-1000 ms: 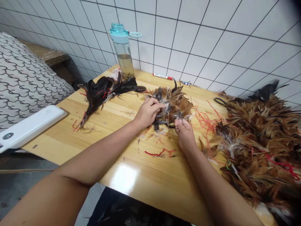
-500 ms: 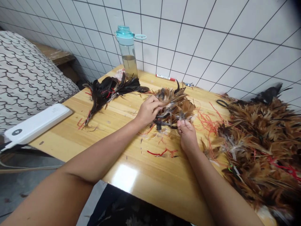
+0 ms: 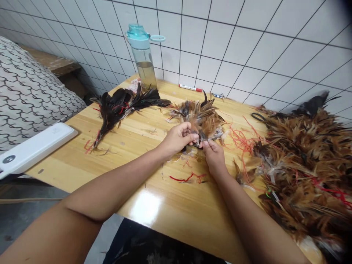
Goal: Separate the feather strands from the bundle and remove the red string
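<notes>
A clump of brown and grey feathers [image 3: 207,117] lies in the middle of the wooden table [image 3: 115,168]. My left hand [image 3: 180,138] is closed in a pinch at the clump's near edge, thumb and forefinger on some feathers. Close beside it, my right hand [image 3: 213,154] pinches the quill ends of feathers at the same edge. The fingertips of both hands almost meet, and what lies exactly between them is partly hidden. A red string [image 3: 181,179] rests on the table just in front of the hands.
At right spreads a large heap of brown feathers [image 3: 310,146], with tangled red strings [image 3: 243,141] beside it. Black feathers [image 3: 110,110] lie at left. Near the tiled wall stand a water bottle [image 3: 144,55] and a red-and-white marker [image 3: 189,88]. A white device [image 3: 38,146] sits at the left edge.
My left hand has come down and right from the top of the clump to its near edge, close to my right hand. The view has shifted slightly.
</notes>
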`<state>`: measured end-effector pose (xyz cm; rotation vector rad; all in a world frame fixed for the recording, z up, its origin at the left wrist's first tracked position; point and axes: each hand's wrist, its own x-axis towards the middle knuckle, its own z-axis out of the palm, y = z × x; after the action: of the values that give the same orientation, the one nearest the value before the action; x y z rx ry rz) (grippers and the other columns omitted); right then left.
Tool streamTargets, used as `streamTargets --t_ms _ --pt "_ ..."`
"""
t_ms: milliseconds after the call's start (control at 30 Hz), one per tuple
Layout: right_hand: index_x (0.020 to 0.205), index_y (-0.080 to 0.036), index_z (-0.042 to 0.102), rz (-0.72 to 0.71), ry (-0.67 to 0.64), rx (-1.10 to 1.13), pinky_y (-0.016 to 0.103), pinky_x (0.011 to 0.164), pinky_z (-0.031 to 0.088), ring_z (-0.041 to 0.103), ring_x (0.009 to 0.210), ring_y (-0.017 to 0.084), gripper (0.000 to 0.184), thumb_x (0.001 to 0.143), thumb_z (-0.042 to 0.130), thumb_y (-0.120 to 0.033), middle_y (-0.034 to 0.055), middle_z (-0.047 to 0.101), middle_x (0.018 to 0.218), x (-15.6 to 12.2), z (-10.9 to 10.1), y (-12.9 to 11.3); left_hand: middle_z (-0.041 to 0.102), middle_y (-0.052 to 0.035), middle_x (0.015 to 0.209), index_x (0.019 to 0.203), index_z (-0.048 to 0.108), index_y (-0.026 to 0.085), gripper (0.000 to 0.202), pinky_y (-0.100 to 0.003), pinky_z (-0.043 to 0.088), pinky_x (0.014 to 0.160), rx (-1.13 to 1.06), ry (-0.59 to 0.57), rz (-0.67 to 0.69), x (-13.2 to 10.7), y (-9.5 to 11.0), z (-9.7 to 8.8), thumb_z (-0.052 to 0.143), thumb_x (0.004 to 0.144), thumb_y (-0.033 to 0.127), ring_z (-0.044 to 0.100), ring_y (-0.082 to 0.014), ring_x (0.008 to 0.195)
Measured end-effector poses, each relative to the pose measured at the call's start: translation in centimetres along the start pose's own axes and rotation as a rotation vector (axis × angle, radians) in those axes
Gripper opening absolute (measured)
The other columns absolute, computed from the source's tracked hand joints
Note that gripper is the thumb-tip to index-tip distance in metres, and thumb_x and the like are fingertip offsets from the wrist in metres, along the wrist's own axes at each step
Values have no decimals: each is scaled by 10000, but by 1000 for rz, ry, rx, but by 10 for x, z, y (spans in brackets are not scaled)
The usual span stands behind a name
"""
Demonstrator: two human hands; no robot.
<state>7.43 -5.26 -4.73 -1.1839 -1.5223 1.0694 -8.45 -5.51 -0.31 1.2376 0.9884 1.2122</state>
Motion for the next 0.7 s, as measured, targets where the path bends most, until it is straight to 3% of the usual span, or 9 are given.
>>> streamTargets --t_ms 200,433,533,600,700 --pt "629 -215 619 -68 -57 -38 338 781 432 563 747 189 236 816 528 -327 19 601 710 2 2 -2 583 44 652 798 526 171 65 -192 426 584 266 29 111 -4 -5 3 587 789 193 557 -78 595" --pt "575 -227 567 -91 -70 -96 329 691 417 521 675 183 242 795 552 -328 11 568 662 3 1 0 599 33 701 747 550 170 48 -205 408 638 553 72 223 -9 2 6 565 784 144 532 -90 653" --pt "615 -229 592 -98 -71 -80 335 736 423 547 721 190 223 805 547 -336 18 602 704 2 2 -2 613 24 718 805 567 175 10 -213 420 650 523 50 221 -8 2 5 565 798 168 550 -101 664" --pt "647 -225 593 -72 -27 -71 330 749 420 543 729 185 221 816 538 -357 11 598 707 1 2 -3 642 0 813 914 578 176 106 -221 445 684 456 68 240 -4 0 0 569 811 201 587 -116 731" --pt "691 -220 566 -12 30 -51 309 726 404 516 714 172 260 851 494 -411 -4 568 681 -1 1 -2 639 -35 947 996 585 173 187 -238 463 757 490 210 296 8 -2 -17 567 811 196 596 -130 838"
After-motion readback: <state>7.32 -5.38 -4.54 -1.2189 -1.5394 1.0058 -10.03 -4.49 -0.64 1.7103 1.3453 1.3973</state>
